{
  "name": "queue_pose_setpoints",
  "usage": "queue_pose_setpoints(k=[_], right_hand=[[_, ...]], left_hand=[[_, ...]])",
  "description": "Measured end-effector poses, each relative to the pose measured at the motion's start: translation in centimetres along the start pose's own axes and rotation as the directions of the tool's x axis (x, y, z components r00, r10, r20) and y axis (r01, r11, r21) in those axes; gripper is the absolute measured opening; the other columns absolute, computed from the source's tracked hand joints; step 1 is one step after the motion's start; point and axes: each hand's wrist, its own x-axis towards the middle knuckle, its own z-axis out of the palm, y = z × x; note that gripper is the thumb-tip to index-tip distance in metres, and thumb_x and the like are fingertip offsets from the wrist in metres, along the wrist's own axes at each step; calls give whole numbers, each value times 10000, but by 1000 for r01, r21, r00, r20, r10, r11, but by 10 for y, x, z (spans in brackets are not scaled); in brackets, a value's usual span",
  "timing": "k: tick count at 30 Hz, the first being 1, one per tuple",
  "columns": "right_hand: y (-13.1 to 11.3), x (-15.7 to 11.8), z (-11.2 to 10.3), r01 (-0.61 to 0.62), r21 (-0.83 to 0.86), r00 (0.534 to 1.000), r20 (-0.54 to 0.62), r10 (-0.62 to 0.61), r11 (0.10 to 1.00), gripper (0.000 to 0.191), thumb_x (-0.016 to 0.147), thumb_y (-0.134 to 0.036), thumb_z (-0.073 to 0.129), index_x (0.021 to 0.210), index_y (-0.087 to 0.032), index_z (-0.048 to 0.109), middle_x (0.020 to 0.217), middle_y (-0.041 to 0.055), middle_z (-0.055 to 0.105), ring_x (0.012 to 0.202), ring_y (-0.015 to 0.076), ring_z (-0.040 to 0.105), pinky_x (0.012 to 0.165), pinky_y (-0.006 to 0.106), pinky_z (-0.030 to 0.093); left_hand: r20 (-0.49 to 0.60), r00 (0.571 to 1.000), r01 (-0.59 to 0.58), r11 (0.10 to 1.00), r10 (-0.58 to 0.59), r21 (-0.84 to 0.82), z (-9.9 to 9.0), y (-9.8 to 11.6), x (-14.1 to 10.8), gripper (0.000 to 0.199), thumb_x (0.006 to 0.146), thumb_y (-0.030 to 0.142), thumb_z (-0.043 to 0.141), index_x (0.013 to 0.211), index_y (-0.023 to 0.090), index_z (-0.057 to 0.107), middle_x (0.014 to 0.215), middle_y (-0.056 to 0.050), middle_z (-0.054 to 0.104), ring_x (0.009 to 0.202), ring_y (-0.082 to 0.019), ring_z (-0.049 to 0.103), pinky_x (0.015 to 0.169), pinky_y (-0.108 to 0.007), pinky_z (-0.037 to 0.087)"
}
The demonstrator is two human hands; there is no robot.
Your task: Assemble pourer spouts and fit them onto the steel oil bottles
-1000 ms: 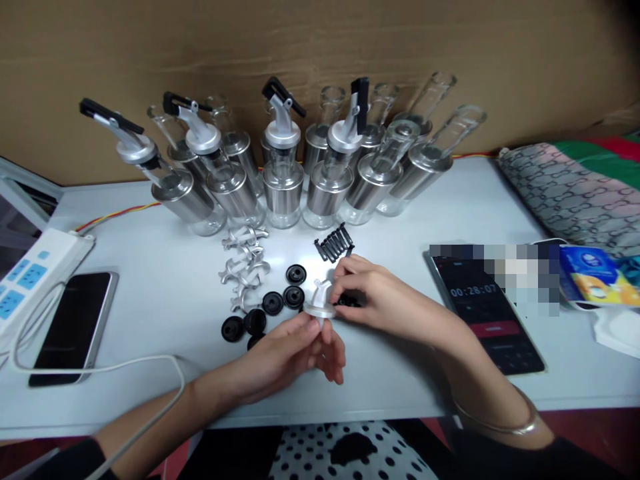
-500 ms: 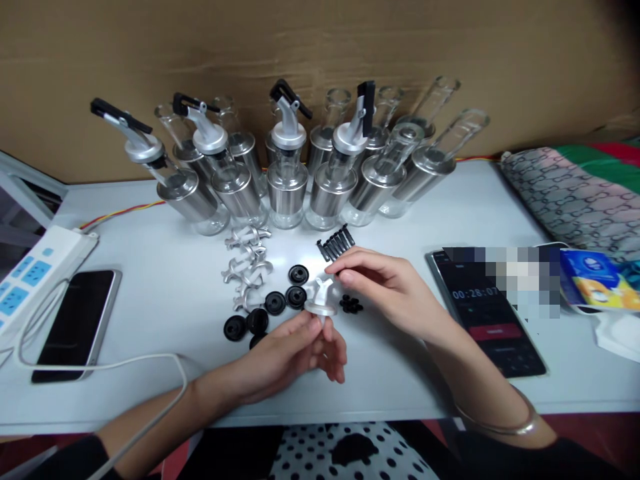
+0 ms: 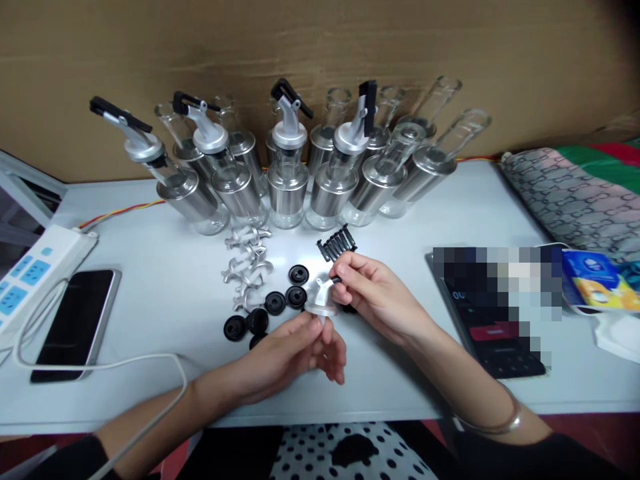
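Head view, spout [image 3: 323, 297], held in left fingers [image 3: 311, 327]

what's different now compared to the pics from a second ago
The right hand has moved from beside the base of the silver spout up to its top, where a small black piece now shows at the fingertips; how firmly it's gripped is hard to tell. The left hand still holds the spout; the bottles stayed put.
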Motion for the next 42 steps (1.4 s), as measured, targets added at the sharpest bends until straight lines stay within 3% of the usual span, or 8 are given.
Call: queue_pose_setpoints(k=[9, 13, 17, 21, 27, 37, 42], right_hand=[[1, -2, 3, -29, 75, 999, 48, 25, 997, 320, 755, -459, 724, 754, -174, 580, 534, -73, 503, 505, 51, 421, 548, 200, 343], [2, -6, 8, -109, 132, 988, 120, 93, 985, 356, 800, -523, 650, 869, -173, 639, 598, -47, 521, 513, 71, 450, 548, 219, 395], [5, -7, 10, -170, 133, 973, 177, 146, 976, 404, 801, -560, 626, 794, -158, 664, 634, -23, 532, 522, 83, 446, 556, 239, 423], [5, -7, 9, -163, 199, 977, 166, 130, 966, 373, 742, -534, 707, 774, -164, 669, 733, -1, 626, 559, 66, 449, 592, 209, 419], [1, -9, 10, -154, 187, 963, 248, 105, 970, 376, 803, -535, 642, 801, -163, 694, 736, 17, 619, 634, 113, 523, 615, 247, 441], [3, -5, 10, -173, 246, 976, 175, 132, 954, 361, 739, -515, 720, 740, -158, 673, 688, -14, 562, 619, 90, 477, 599, 223, 411], [-1, -4, 8, -82, 265, 996, 37, 75, 961, 344, 753, -513, 705, 718, -177, 637, 727, -18, 572, 617, 89, 469, 622, 240, 402]], left_hand=[[9, 1000, -10, 999, 9, 44, -2, -1, 0, 356, 885, 480, 571, 791, 147, 486, 782, -25, 593, 714, -122, 608, 723, -266, 420], [34, 999, -31, 999, 30, 31, -3, -2, 0, 356, 883, 474, 577, 786, 140, 502, 782, -28, 589, 716, -119, 601, 718, -260, 426], [44, 998, -38, 999, 37, 35, -2, -3, 1, 359, 867, 467, 604, 774, 134, 510, 778, -27, 579, 718, -118, 599, 715, -254, 428], [36, 999, -36, 998, 35, 44, -2, -3, 0, 362, 845, 468, 633, 774, 136, 509, 768, -24, 580, 710, -117, 599, 709, -249, 428], [32, 999, -24, 998, 22, 51, -2, -2, 0, 356, 852, 467, 624, 778, 137, 514, 778, -28, 575, 726, -124, 595, 723, -259, 426], [26, 997, 69, 997, -68, -20, 3, 4, -1, 337, 866, 441, 610, 827, 115, 538, 787, -46, 598, 717, -125, 621, 693, -253, 463], [215, 949, 229, 973, -229, 27, 6, 12, -8, 290, 855, 387, 626, 987, 153, 514, 889, -41, 594, 647, -135, 655, 567, -263, 526]])
